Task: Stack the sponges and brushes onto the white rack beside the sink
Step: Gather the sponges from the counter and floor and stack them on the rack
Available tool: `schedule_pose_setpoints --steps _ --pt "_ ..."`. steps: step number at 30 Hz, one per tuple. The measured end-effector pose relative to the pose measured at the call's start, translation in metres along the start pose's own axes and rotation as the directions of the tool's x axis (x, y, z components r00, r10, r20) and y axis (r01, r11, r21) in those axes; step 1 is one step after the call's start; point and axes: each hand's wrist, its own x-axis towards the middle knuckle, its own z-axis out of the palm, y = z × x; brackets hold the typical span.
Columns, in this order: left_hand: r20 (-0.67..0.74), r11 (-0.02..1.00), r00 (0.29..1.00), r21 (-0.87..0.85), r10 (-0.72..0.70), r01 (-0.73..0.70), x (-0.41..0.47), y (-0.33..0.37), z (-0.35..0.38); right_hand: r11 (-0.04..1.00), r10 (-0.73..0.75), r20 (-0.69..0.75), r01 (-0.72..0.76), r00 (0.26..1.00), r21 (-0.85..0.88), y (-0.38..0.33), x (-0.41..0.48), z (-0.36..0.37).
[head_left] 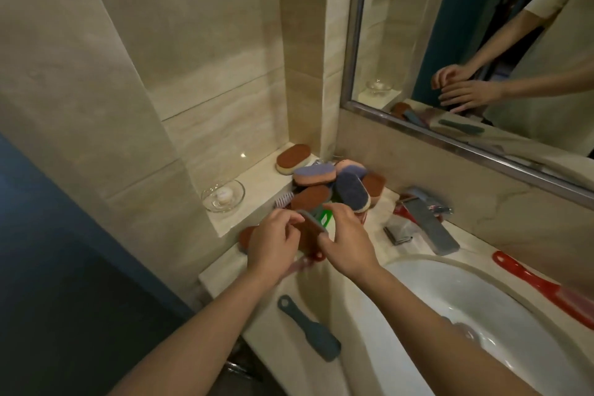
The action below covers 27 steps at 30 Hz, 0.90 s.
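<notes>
Gripping an oval sponge with a grey scouring top and a brown-red body (310,230) from both ends, the two hands meet over the left end of the pale marble counter (472,236). The left hand (273,241) curls its fingers over the sponge's near-left end; the right hand (347,235) pinches the opposite end between thumb and fingers, so the sponge sits tilted on edge between them. Just behind it lies a loose heap of oval sponges (334,190) – pink, grey-blue and rust-brown, leaning on one another against the wall corner. A green plastic piece (325,218) pokes out at the heap's front. One rust-topped white sponge (293,159) rests alone on the tiled ledge, well apart from a clear glass dish (223,196) on the same ledge. A slate-blue flat-handled brush (308,328) lies on the counter's front edge beside the white oval sink (450,283); a red long-handled brush (543,286) lies at its far right rim.
</notes>
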Motion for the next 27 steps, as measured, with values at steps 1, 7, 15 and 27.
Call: schedule_pose_setpoints --steps 1,7,15,27 --pt "0.004 1.0 1.0 0.016 0.006 -0.006 0.005 -0.009 -0.002 1.0 0.005 0.025 -0.005 1.0 0.001 0.0 0.006 0.008" --pt "0.072 0.991 0.997 0.13 0.008 -0.018 0.03 -0.059 0.0 0.998 0.062 0.107 -0.061 0.992 -0.007 0.005 0.033 0.049" --pt "0.282 0.962 0.958 0.273 -0.058 -0.022 0.051 -0.101 0.014 0.969 0.241 0.175 -0.226 0.955 -0.102 0.026 0.052 0.082" --pt "0.274 0.909 0.96 0.41 -0.052 -0.068 0.051 -0.12 0.029 0.975 0.221 0.058 -0.222 0.974 0.011 0.027 0.044 0.09"
